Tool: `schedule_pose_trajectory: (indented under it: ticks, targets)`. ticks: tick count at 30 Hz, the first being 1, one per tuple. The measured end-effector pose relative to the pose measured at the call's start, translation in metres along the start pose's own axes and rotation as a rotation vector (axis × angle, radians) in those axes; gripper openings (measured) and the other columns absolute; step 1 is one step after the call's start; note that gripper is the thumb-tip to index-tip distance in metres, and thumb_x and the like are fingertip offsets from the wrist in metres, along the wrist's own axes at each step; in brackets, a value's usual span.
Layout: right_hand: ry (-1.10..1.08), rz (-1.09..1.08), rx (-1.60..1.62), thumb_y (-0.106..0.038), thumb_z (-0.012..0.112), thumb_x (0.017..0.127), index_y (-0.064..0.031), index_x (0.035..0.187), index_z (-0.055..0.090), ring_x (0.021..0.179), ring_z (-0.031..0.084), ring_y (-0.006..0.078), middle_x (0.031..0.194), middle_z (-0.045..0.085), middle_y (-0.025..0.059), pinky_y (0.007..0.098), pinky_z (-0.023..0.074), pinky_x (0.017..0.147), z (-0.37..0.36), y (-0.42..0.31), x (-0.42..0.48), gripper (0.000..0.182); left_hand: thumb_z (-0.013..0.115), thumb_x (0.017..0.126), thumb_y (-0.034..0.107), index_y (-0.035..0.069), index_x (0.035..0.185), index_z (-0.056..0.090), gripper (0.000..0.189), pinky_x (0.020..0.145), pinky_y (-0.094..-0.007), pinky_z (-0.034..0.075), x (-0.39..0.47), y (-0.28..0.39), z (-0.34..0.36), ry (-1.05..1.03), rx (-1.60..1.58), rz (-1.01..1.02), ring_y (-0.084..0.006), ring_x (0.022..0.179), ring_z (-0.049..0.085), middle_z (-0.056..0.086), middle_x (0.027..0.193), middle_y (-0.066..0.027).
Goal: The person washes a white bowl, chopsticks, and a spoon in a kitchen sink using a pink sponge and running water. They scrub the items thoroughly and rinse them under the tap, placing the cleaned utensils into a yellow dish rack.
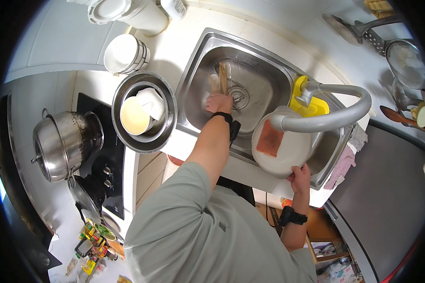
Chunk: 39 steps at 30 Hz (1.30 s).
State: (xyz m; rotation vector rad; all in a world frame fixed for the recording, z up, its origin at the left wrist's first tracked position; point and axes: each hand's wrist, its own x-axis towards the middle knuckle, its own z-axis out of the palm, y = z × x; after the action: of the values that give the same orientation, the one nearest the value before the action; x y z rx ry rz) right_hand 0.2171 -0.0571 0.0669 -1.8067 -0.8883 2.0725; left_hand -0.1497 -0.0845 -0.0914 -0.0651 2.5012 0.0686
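Observation:
My left hand (219, 102) is down in the larger basin of the steel sink (265, 99), closed around a bundle of wooden chopsticks (223, 76). A pale utensil (213, 80), perhaps a spoon, lies against the bundle; its shape is partly hidden. My right hand (300, 175) grips the near rim of a stack of off-white plates (294, 152) across the sink's divider. On the top plate lies a reddish-brown scrubbing cloth or sponge (271, 138). The grey faucet (333, 122) arches over the plates, covering part of them.
Left of the sink, nested steel bowls (144, 146) hold a cup-like container (136, 116) and a white cloth-like item (151, 102). Beyond are white tubs (122, 53). A yellow drain basket (311, 104) sits behind the faucet. A steel pot (62, 145) stands on the black stove (109, 152).

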Motion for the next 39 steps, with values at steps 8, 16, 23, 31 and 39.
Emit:
schedule_pose_trajectory:
  ticks: [8,16,23,31,39]
  targets:
    - [0.013,0.019,-0.02,-0.001,0.05,0.079,-0.0015,0.117,0.046,0.079,0.065,0.0238,0.1,0.059,0.0118,0.0382,0.0589,0.06,0.005,-0.005,-0.003,0.038,0.057,0.081,0.025,0.009,0.108,0.065,0.033,0.088,-0.0417,0.044,0.05,-0.002,-0.003,-0.103,-0.148,0.005,-0.0285,0.107,0.06,0.063,0.115,-0.0115]
    - [0.054,0.017,-0.013,0.0,0.047,0.079,-0.0029,0.114,0.048,0.071,0.065,0.0205,0.095,0.061,0.0107,0.0356,0.0589,0.055,0.012,0.001,0.001,0.035,0.059,0.079,0.027,-0.006,0.116,0.047,0.051,0.089,-0.0443,0.046,0.031,-0.006,-0.031,-0.165,-0.265,0.181,-0.0387,0.106,0.057,0.057,0.113,-0.0297]
    - [0.047,0.006,-0.049,0.001,0.047,0.079,-0.0024,0.112,0.047,0.073,0.066,0.0224,0.095,0.061,0.0113,0.0377,0.0597,0.058,0.01,0.006,0.008,0.033,0.067,0.076,0.032,-0.006,0.112,0.049,0.055,0.088,-0.044,0.046,0.017,-0.018,-0.012,-0.146,-0.239,0.268,-0.0392,0.103,0.058,0.06,0.109,-0.0272]
    - [0.025,-0.007,0.013,0.0,0.048,0.08,-0.0019,0.115,0.046,0.074,0.066,0.0228,0.098,0.061,0.0111,0.0375,0.0595,0.059,0.014,0.005,0.006,0.036,0.073,0.076,0.027,-0.006,0.105,0.057,0.046,0.072,-0.0427,0.051,0.031,-0.035,0.008,-0.419,-0.548,0.204,-0.0306,0.082,0.064,0.065,0.091,-0.0168]
    - [0.029,-0.005,-0.035,0.001,0.048,0.081,-0.002,0.115,0.047,0.072,0.066,0.0209,0.096,0.061,0.0105,0.0344,0.0585,0.055,0.011,0.006,0.007,0.035,0.061,0.08,0.004,-0.006,0.096,0.056,0.019,0.05,-0.0363,0.051,0.03,-0.034,0.013,-0.823,-1.101,0.063,-0.0224,0.06,0.062,0.063,0.078,-0.0137]
